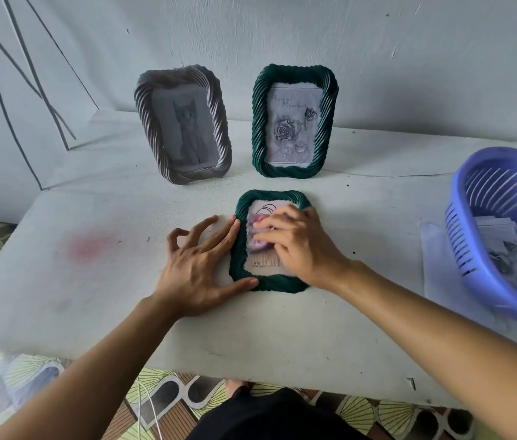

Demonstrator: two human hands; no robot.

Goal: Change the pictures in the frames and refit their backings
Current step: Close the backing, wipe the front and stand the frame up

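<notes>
Papers (501,252), printed in grey, lie inside the violet-blue slotted basket (472,198) at the right edge of the desk (60,296). The basket sits tilted, and a pale sheet (434,249) shows beneath it. How many papers it holds cannot be told.

Three rope-twist frames carry pictures. At the back left a grey frame (146,122) stands upright with a cat picture (187,128) in it. Beside it, apart, a green standing frame (258,122) holds a drawing of roses (292,128) with a line of lettering above them. In front of these a second green frame (269,285) lies flat on the desk, and a pinkish picture (258,249) sits in its opening.

The left hand (200,265) is spread on the desk just beside the flat frame. Its thumb touches the frame's lower left corner and its two longest fingers reach the frame's left side, while the other fingers curl up off the surface. The right hand (295,246) lies over the frame's opening with fingers close together, their tips pressing on the pinkish picture. This part is blurred.

White covers the desk top, which has a faint pink stain (92,246) at the left and a few dark specks. Behind it rises a pale wall (409,58) crossed by dark lines at the left. Below the near edge the floor (361,414) shows a green fan pattern, with a thin white cord (143,404) lying on it
</notes>
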